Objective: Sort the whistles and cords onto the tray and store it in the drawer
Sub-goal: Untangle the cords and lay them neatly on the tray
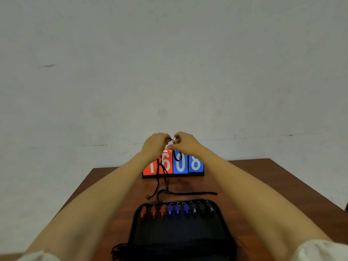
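Note:
A black tray (175, 234) lies on the brown table near me. Along its far edge sit red whistles (153, 211), blue whistles (178, 210) and black whistles (201, 209) in a row. My left hand (155, 143) and my right hand (185, 142) are raised together above the scoreboard, both pinching a black cord (163, 172) that hangs down to the table. A small loop of it dangles under my right hand. More black cord (188, 193) lies stretched on the table beyond the tray. A heap of black cords (120, 250) rests at the tray's near edge.
A flip scoreboard (173, 165) with red and blue number cards stands at the table's far edge against a pale wall. The brown table (263, 185) extends to the right and left of the tray.

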`<action>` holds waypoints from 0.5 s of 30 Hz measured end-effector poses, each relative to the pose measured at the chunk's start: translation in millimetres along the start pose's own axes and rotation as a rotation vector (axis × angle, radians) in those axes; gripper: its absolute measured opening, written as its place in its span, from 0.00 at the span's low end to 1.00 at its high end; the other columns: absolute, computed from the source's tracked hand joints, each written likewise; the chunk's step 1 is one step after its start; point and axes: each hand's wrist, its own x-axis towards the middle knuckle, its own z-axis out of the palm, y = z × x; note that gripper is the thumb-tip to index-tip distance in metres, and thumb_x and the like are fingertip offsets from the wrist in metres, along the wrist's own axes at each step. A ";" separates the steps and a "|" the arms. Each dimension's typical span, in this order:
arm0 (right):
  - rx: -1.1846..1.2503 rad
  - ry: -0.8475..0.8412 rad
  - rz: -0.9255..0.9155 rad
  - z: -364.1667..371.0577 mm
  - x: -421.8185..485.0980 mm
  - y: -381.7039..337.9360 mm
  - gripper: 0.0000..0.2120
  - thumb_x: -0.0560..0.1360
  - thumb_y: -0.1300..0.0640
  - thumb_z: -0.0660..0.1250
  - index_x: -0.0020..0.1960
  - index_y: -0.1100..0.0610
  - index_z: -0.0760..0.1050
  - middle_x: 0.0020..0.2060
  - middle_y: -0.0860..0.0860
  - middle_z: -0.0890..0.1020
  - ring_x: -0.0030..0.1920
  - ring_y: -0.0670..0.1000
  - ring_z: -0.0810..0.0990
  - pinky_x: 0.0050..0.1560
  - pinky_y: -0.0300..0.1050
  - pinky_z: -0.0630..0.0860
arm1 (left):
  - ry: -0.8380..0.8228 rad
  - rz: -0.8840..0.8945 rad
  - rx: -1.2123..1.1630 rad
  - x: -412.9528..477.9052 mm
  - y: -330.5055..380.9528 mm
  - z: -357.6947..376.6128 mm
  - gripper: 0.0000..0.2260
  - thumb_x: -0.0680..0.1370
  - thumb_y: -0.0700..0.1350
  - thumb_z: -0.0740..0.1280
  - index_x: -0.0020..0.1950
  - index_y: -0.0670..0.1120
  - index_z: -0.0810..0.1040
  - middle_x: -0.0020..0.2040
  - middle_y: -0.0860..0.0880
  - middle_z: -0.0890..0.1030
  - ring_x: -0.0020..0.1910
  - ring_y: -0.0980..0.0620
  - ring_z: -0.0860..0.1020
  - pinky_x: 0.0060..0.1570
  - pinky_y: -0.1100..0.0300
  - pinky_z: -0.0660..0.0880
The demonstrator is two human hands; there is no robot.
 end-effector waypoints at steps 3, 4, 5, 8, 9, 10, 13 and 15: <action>0.025 0.084 0.007 5.8 10.6 3.0 0.13 0.79 0.56 0.63 0.57 0.64 0.78 0.46 0.57 0.82 0.39 0.51 0.78 0.41 0.41 0.73 | -0.013 0.011 -0.043 1.6 0.6 -0.8 0.13 0.82 0.43 0.57 0.58 0.41 0.79 0.52 0.44 0.82 0.50 0.45 0.79 0.52 0.53 0.76; 0.039 0.112 0.009 6.7 13.4 5.1 0.13 0.79 0.56 0.62 0.53 0.64 0.80 0.42 0.56 0.82 0.35 0.50 0.76 0.38 0.41 0.72 | -0.017 0.006 -0.050 1.8 -0.4 0.0 0.13 0.82 0.43 0.57 0.57 0.41 0.79 0.51 0.44 0.82 0.49 0.45 0.79 0.51 0.53 0.76; 0.046 0.131 0.014 6.5 15.5 7.7 0.13 0.79 0.57 0.61 0.51 0.65 0.80 0.40 0.56 0.82 0.34 0.50 0.76 0.37 0.42 0.71 | -0.026 -0.011 -0.053 1.9 -2.8 1.6 0.13 0.82 0.43 0.58 0.56 0.41 0.79 0.50 0.44 0.82 0.47 0.45 0.79 0.49 0.52 0.76; 0.023 0.184 0.031 0.1 23.4 18.0 0.14 0.79 0.56 0.61 0.47 0.64 0.81 0.41 0.58 0.84 0.40 0.57 0.81 0.44 0.50 0.77 | -0.110 -0.094 -0.022 -0.7 -18.0 11.5 0.12 0.81 0.44 0.58 0.53 0.40 0.78 0.48 0.42 0.81 0.42 0.45 0.76 0.42 0.54 0.71; 0.028 0.200 0.041 -3.7 26.2 21.9 0.14 0.79 0.56 0.61 0.45 0.63 0.81 0.41 0.58 0.84 0.43 0.58 0.82 0.46 0.51 0.77 | -0.146 -0.126 -0.027 -1.8 -26.0 17.3 0.11 0.81 0.44 0.58 0.53 0.39 0.78 0.48 0.42 0.81 0.42 0.45 0.76 0.42 0.55 0.71; 0.050 0.216 0.060 -7.7 29.2 25.9 0.13 0.79 0.56 0.61 0.44 0.62 0.80 0.41 0.57 0.84 0.44 0.58 0.83 0.48 0.52 0.78 | -0.169 -0.159 -0.045 -4.0 -33.4 22.4 0.11 0.81 0.45 0.58 0.52 0.39 0.77 0.49 0.41 0.81 0.44 0.44 0.77 0.43 0.55 0.71; 0.156 0.284 0.123 -18.2 36.5 38.8 0.12 0.78 0.58 0.61 0.45 0.63 0.80 0.35 0.52 0.83 0.43 0.55 0.84 0.52 0.52 0.79 | -0.216 -0.248 -0.068 -11.6 -49.8 36.2 0.12 0.82 0.46 0.57 0.54 0.41 0.76 0.52 0.42 0.81 0.48 0.44 0.78 0.46 0.54 0.74; 0.229 0.315 0.164 -20.7 40.9 47.4 0.12 0.78 0.58 0.61 0.46 0.64 0.80 0.32 0.51 0.82 0.43 0.55 0.85 0.52 0.52 0.79 | -0.251 -0.280 -0.090 -15.4 -55.0 44.1 0.13 0.82 0.47 0.56 0.58 0.41 0.75 0.54 0.42 0.80 0.52 0.42 0.79 0.49 0.53 0.75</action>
